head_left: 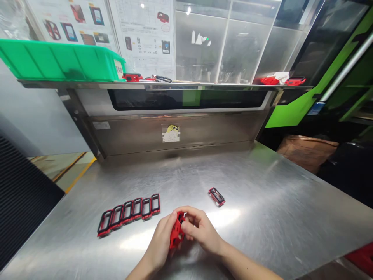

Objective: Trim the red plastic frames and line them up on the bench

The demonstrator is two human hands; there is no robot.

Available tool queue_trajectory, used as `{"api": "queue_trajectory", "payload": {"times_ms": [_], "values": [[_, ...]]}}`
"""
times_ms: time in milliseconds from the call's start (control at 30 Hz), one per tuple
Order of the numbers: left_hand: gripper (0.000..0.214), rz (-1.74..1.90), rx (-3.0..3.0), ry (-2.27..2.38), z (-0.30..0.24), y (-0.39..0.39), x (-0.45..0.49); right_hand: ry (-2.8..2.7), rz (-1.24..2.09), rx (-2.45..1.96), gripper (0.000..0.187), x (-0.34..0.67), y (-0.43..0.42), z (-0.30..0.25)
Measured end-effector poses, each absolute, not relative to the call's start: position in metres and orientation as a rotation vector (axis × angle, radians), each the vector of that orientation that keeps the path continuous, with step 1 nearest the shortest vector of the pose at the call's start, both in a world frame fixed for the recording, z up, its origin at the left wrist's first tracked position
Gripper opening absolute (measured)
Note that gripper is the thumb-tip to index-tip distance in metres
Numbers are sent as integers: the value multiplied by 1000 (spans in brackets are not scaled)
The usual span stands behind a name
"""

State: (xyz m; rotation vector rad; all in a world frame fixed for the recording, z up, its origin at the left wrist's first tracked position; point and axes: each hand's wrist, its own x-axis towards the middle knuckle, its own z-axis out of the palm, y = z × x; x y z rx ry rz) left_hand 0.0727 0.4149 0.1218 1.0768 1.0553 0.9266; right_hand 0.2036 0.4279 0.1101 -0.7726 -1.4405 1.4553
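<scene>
Between my hands, above the near part of the metal table (186,179), is a red plastic frame-shaped housing (176,232) with cut-outs and a dark part inside its upper end. My left hand (161,238) wraps around its left side. My right hand (201,230) pinches at its upper right edge, thumb and forefinger bent against it. To the left lies a slanting row of several red housings with black rims (127,212), side by side. One more red-and-black housing (217,196) lies alone, to the right and farther back.
A metal shelf (186,86) spans the back, holding a green bin (58,62), a red part with a cord (133,77) and red pieces with white material (279,79). Printed sheets (145,31) hang behind. A brown bag (309,149) stands beyond the table's right edge.
</scene>
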Motion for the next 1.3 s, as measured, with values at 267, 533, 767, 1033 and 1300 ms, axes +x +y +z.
{"api": "queue_trajectory", "payload": {"times_ms": [267,533,767,1033,1300], "values": [[48,1137,1423,1197,127,409,68,-1431,1327,-765,52,207,424,111],[29,1357,1646,1385,122,403,67,-1450,1132,-707,27,207,420,115],[30,1388,1950,1214,116,413,57,-1528,1070,-694,28,208,420,113],[35,1156,1533,1250,126,410,67,-1599,1147,-765,33,207,418,119],[46,1134,1309,1304,121,416,67,-1604,1200,-838,26,205,419,120]]}}
